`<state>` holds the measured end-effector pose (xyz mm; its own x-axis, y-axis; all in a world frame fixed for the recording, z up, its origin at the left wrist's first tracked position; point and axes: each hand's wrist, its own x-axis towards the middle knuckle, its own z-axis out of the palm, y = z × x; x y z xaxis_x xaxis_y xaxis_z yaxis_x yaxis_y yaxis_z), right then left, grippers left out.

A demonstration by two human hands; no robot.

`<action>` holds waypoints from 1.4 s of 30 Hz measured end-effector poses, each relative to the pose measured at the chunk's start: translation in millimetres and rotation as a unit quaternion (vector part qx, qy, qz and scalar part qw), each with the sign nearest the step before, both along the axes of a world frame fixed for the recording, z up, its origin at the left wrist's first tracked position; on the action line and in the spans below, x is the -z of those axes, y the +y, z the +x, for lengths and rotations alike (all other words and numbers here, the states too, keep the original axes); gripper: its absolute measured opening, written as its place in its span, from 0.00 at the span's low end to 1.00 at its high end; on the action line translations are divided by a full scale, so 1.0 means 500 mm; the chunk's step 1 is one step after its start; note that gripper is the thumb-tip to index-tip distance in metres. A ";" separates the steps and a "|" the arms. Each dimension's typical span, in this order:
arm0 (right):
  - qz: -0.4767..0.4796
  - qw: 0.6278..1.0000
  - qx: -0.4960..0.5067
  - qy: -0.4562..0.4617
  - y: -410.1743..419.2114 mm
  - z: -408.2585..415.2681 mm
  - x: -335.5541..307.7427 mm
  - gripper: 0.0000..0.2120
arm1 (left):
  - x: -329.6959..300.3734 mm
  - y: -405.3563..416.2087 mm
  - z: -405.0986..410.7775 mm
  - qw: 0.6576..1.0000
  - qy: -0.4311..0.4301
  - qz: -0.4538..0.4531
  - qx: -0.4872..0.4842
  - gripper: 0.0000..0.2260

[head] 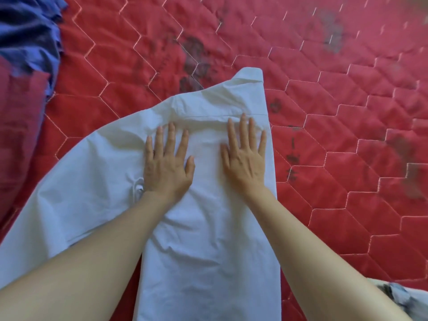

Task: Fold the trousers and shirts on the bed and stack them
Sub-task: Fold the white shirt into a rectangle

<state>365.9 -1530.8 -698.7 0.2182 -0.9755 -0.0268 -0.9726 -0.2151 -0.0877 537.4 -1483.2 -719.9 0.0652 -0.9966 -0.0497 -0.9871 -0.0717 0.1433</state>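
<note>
Both hands flat on white shirt | red quilt beneath

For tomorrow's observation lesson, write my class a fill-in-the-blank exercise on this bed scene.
1. Both hands press flat on a ____ shirt.
2. The quilt under it is ____.
3. The crumpled cloth at top left is ____.
4. The left hand and right hand have ____ fingers.

Missing words: white; red; blue; straight

White shirt on red hexagon-quilted bed cover; blue garment.
</note>
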 end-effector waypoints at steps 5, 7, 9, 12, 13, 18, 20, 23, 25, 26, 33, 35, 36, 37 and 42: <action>0.034 0.991 -0.122 0.045 -0.114 0.030 0.017 0.27 | 0.006 -0.001 0.003 1.000 0.005 -0.007 0.009 0.28; 0.021 0.999 -0.038 0.025 -0.127 0.002 0.027 0.26 | 0.009 -0.003 0.004 1.000 0.001 -0.003 0.010 0.29; 0.017 0.999 0.044 0.008 -0.119 -0.013 0.029 0.26 | 0.010 -0.003 0.006 1.000 -0.003 0.009 0.006 0.28; 0.043 0.994 0.094 0.020 -0.092 -0.002 0.012 0.26 | -0.002 -0.007 0.008 0.998 0.002 0.068 0.008 0.28; 0.056 0.993 0.103 0.024 -0.078 0.007 0.002 0.27 | -0.009 -0.014 0.011 0.995 0.003 0.097 0.015 0.28; 0.003 0.994 0.093 -0.065 0.102 0.095 -0.057 0.25 | -0.084 0.040 0.080 0.989 0.056 0.116 0.067 0.25; -0.026 0.989 0.074 -0.126 0.212 0.144 -0.077 0.24 | -0.113 0.137 0.126 0.995 0.057 0.028 0.082 0.25; 0.007 0.984 0.052 -0.172 0.373 0.215 -0.082 0.25 | -0.127 0.309 0.198 0.997 0.036 -0.012 0.063 0.25; 0.046 0.978 0.034 -0.198 0.465 0.259 -0.083 0.25 | -0.121 0.422 0.244 0.999 0.033 0.019 0.013 0.24; 0.066 0.976 0.027 -0.207 0.506 0.279 -0.084 0.26 | -0.117 0.475 0.263 0.998 0.037 0.045 -0.019 0.24; 0.155 0.964 0.016 -0.217 0.706 0.365 -0.087 0.26 | -0.132 0.692 0.370 0.964 0.123 0.120 -0.203 0.26; 0.147 0.961 0.050 -0.228 0.742 0.386 -0.090 0.22 | -0.139 0.694 0.392 0.954 0.151 0.099 -0.238 0.25; 0.130 0.961 0.075 -0.233 0.756 0.401 -0.091 0.19 | -0.141 0.687 0.403 0.947 0.172 0.090 -0.257 0.25; 0.112 0.960 0.104 -0.234 0.770 0.417 -0.091 0.16 | -0.141 0.678 0.414 0.938 0.196 0.085 -0.274 0.23; 0.122 0.945 0.218 -0.212 0.814 0.510 -0.089 0.16 | -0.126 0.629 0.454 0.901 0.311 0.137 -0.271 0.13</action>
